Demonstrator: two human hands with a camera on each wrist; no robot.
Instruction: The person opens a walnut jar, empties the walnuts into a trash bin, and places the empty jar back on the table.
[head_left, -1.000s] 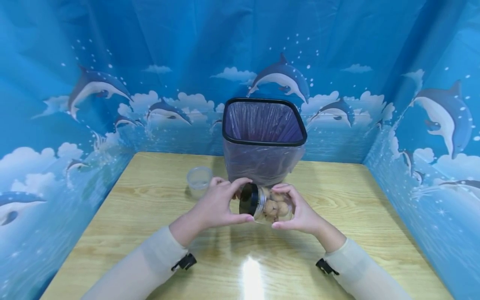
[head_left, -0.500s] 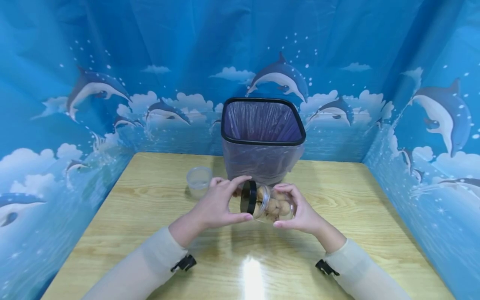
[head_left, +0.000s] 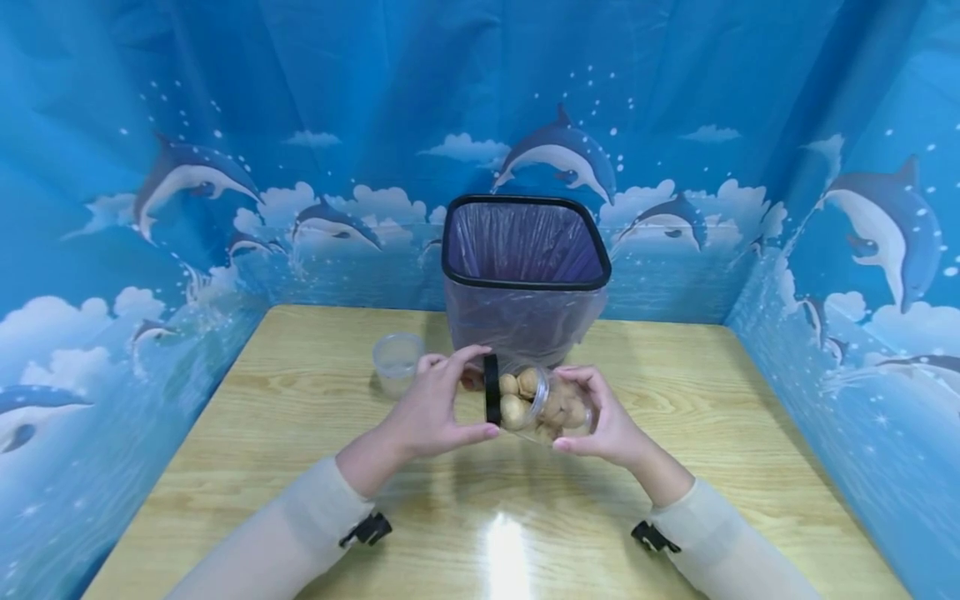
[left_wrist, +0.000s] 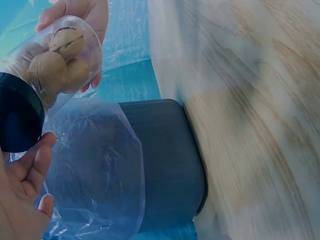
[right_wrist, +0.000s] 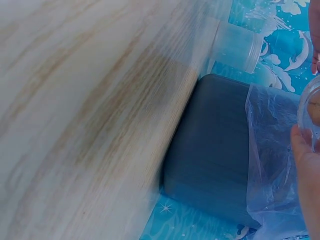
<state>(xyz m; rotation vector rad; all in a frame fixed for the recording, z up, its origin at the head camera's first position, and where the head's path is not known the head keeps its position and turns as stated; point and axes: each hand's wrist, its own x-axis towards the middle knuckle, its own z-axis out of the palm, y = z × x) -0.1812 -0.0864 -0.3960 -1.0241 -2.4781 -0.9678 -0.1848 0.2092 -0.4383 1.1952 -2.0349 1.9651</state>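
Between my two hands lies a clear plastic jar (head_left: 540, 393) of walnuts, tipped on its side. My left hand (head_left: 427, 412) grips its black lid (head_left: 492, 390) with thumb and fingers spread across it. The right hand (head_left: 617, 427) holds the rounded base end. Several walnuts (head_left: 515, 412) show between the lid and a silvery ring on the jar; I cannot tell whether the lid is attached. In the left wrist view, the walnuts (left_wrist: 47, 75) lie behind the jar's wall (left_wrist: 93, 45). Only some fingers (right_wrist: 301, 145) and part of the jar (right_wrist: 303, 112) appear in the right wrist view.
Just behind the jar stands a bin (head_left: 525, 285) with a black rim and a thin plastic liner. A small clear tub (head_left: 398, 360) is left of it on the wood-grain table (head_left: 300, 400). A blue dolphin curtain (head_left: 360, 100) surrounds the table.
The black lid has turned edge-on and its distance from the silvery ring has grown. Walnuts now show between them. My right hand has shifted slightly right.
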